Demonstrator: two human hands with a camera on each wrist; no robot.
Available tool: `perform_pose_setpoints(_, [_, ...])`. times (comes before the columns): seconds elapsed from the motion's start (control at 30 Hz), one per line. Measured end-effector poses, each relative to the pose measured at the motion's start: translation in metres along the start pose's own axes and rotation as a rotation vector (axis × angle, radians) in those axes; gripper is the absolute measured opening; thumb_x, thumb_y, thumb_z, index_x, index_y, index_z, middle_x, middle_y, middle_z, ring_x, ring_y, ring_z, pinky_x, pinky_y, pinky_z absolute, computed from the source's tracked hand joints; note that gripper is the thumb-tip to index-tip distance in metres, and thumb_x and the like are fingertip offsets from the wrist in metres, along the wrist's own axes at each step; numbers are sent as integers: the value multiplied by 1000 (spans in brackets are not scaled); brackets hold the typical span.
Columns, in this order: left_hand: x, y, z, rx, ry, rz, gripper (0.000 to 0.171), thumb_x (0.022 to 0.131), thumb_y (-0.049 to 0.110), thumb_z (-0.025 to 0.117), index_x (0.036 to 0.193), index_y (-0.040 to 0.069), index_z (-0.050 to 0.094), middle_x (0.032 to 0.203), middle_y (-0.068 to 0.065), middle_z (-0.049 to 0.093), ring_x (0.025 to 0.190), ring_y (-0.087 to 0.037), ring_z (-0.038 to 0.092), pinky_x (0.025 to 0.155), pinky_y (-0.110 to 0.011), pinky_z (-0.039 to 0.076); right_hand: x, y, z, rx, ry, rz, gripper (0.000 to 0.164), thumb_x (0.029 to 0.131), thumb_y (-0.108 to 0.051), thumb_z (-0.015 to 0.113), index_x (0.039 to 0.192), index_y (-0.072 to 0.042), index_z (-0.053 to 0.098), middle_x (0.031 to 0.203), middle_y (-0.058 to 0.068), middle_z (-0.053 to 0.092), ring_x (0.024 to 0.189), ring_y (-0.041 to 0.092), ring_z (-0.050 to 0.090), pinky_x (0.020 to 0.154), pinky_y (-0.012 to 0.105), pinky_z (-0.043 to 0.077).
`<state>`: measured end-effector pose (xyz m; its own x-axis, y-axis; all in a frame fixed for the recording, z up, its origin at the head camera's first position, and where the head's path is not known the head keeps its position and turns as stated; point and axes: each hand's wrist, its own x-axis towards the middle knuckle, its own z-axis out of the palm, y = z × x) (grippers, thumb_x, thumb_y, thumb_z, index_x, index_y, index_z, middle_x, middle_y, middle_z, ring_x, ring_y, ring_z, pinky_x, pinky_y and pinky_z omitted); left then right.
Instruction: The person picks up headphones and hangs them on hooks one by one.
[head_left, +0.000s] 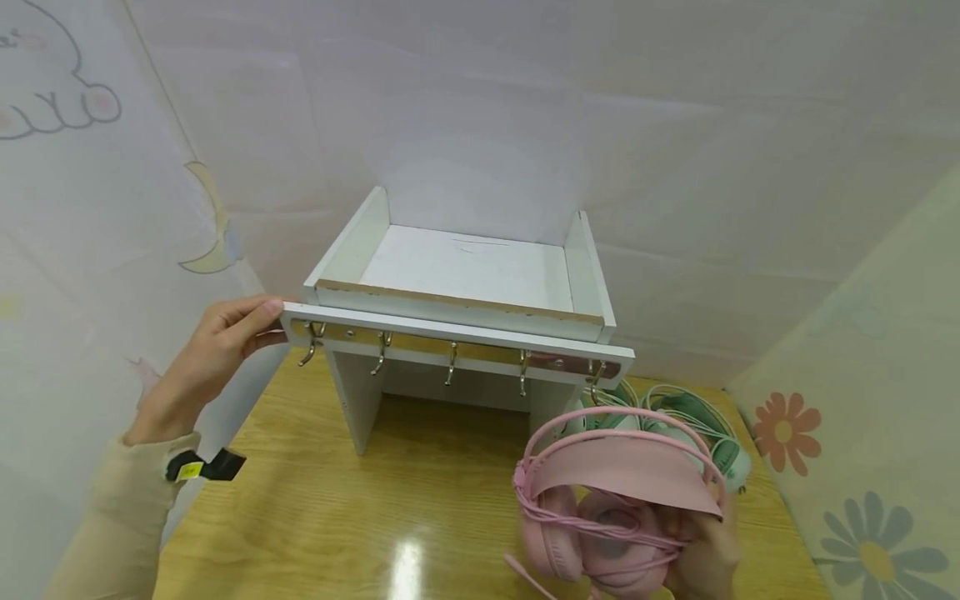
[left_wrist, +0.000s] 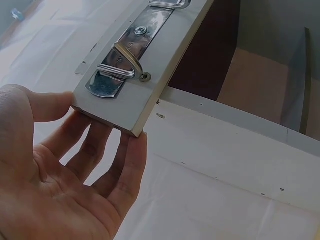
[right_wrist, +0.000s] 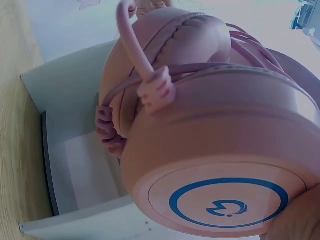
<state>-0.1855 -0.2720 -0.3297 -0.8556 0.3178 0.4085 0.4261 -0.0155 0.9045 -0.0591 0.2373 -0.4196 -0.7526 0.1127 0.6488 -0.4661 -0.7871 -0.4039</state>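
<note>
Pink headphones (head_left: 622, 471) with a wrapped pink cable are in my right hand (head_left: 708, 546), in front of the shelf's right side. The hand is partly hidden behind them; its fingers grip near an ear cup. In the right wrist view an ear cup (right_wrist: 220, 135) with a blue ring logo fills much of the picture, a microphone boom (right_wrist: 135, 45) above it. My left hand (head_left: 217, 346) pinches the left end of a white hook rail (head_left: 457, 331), thumb on one side and fingers on the other in the left wrist view. Several metal hooks (head_left: 452, 362) line the rail.
The rail runs across the front of a white shelf (head_left: 472, 267) with raised sides, standing on a wooden table (head_left: 300, 500). Green headphones (head_left: 731, 462) with cables lie behind the pink pair, at right. Pale printed sheets (head_left: 675, 167) hang behind and on both sides.
</note>
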Motion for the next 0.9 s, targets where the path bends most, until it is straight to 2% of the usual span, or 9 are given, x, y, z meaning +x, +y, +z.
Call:
perform_pose_setpoints(0.1, [1,0,-1,-5,6,14,32,108,5,41,123,-8,65,113,-3,73,102,-13,69,90,-22,56,4,7,4,-27,-34,-11,41,96,13,5,66,-4,26,56,6,23,48,14,21,42,27,15])
perform_pose_setpoints(0.3, [0,1,-3,-21,11,51,31,107,1,40,119,-11,66,109,-5,73,99,-14,69,89,-23,56,7,19,10,-79,-41,-13,42,97,9,-1,67,-6,25,57,6,23,48,14,22,43,28,16])
perform_pose_setpoints(0.47, [-1,1,-4,-25,5,57,31,107,0,39,119,-13,65,110,-6,73,100,-15,69,90,-24,56,9,29,16,-77,-29,-17,43,98,7,-1,67,-6,26,57,6,24,48,14,22,42,29,15])
perform_pose_setpoints(0.67, [0,1,-2,-14,21,58,30,107,0,40,117,-12,66,110,-5,73,100,-15,69,90,-23,56,11,43,26,-50,-5,-24,38,87,18,4,68,-6,26,56,6,23,48,14,21,43,28,14])
perform_pose_setpoints(0.77, [0,1,-1,-2,28,55,29,107,1,41,117,-12,66,110,-5,73,100,-15,70,90,-23,56,11,49,29,-79,-18,-32,39,83,19,1,68,-6,27,56,7,24,46,15,22,41,28,14])
perform_pose_setpoints(0.9, [2,0,1,2,31,42,29,107,3,42,118,-11,66,109,-4,73,99,-15,70,89,-22,56,12,56,33,-180,-2,-46,41,74,21,-3,66,-7,26,54,5,24,45,14,21,39,28,14])
